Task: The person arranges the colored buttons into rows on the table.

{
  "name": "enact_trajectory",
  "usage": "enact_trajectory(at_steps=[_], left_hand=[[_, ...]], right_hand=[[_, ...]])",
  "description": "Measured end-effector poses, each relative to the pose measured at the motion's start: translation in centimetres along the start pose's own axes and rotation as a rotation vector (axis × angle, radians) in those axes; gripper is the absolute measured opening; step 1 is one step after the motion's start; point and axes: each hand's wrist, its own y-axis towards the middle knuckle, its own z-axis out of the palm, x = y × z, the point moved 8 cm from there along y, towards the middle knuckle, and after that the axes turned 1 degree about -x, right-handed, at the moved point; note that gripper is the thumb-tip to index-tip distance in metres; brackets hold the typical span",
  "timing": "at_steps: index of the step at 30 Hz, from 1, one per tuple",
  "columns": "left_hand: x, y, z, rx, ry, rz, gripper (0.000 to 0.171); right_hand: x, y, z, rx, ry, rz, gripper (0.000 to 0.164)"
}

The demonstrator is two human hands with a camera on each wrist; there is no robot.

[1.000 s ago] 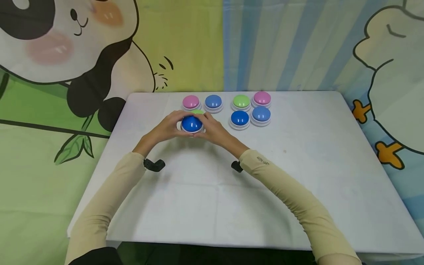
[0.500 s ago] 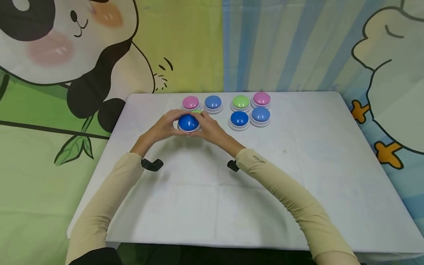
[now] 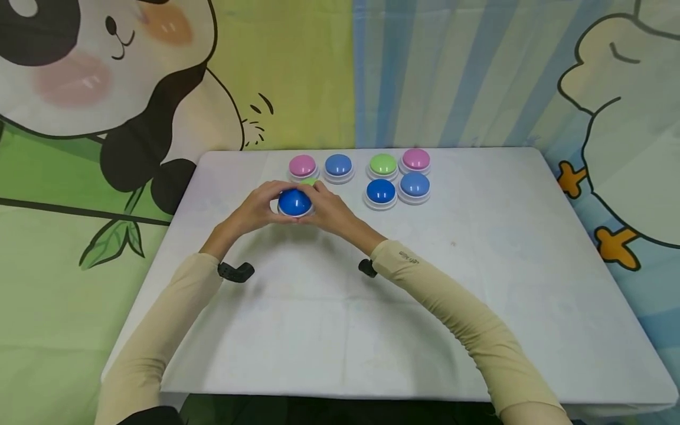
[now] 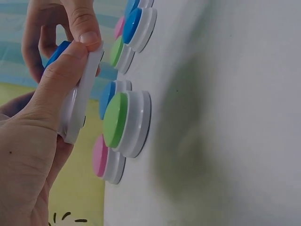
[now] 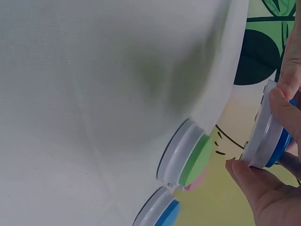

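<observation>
A round push button with a dark blue dome and white base (image 3: 294, 202) is gripped between both hands, raised off the table as the wrist views show. My left hand (image 3: 256, 206) holds its left side, thumb along the near rim. The right hand (image 3: 332, 209) grips the opposite side, and the thumbs meet at the front. Just behind it, a green button (image 4: 115, 121) stands on the table, mostly hidden in the head view. Beyond that sit a pink button (image 3: 303, 166) and a lighter blue button (image 3: 338, 166).
To the right is a cluster: a green button (image 3: 383, 164), a pink button (image 3: 416, 159), a dark blue button (image 3: 381, 192) and a lighter blue button (image 3: 414, 185). A white cloth covers the table (image 3: 340, 330). A printed backdrop (image 3: 297, 77) rises behind its far edge.
Both hands have shifted slightly left and nearer with the dark blue button between them. The buttons on the table keep their places; the whole view has drifted a little.
</observation>
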Motion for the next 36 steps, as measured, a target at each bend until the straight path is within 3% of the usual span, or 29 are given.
enact_trajectory(at_steps=[5, 12, 18, 22, 30, 36], left_hand=[[0.5, -0.8, 1.2, 0.015, -0.014, -0.019, 0.075], [1.8, -1.5, 4.0, 0.031, 0.016, 0.0, 0.077], [2.8, -1.6, 6.0, 0.107, 0.056, -0.08, 0.084], [3.1, -1.5, 6.3, 0.134, 0.086, -0.124, 0.088], [3.3, -1.7, 6.4, 0.13, 0.08, -0.168, 0.093], [3.6, -2.3, 6.8, 0.13, 0.079, -0.158, 0.097]], right_hand=[[-0.4, -0.1, 1.1, 0.021, -0.041, 0.008, 0.073], [-1.9, -0.2, 3.8, 0.088, -0.104, 0.045, 0.075], [-2.8, -0.4, 5.1, 0.12, -0.137, 0.042, 0.082], [-2.9, -0.4, 5.1, 0.112, -0.138, 0.026, 0.084], [-3.5, 0.3, 5.4, 0.151, -0.116, 0.097, 0.096], [-3.7, 0.5, 6.0, 0.171, -0.128, 0.116, 0.1]])
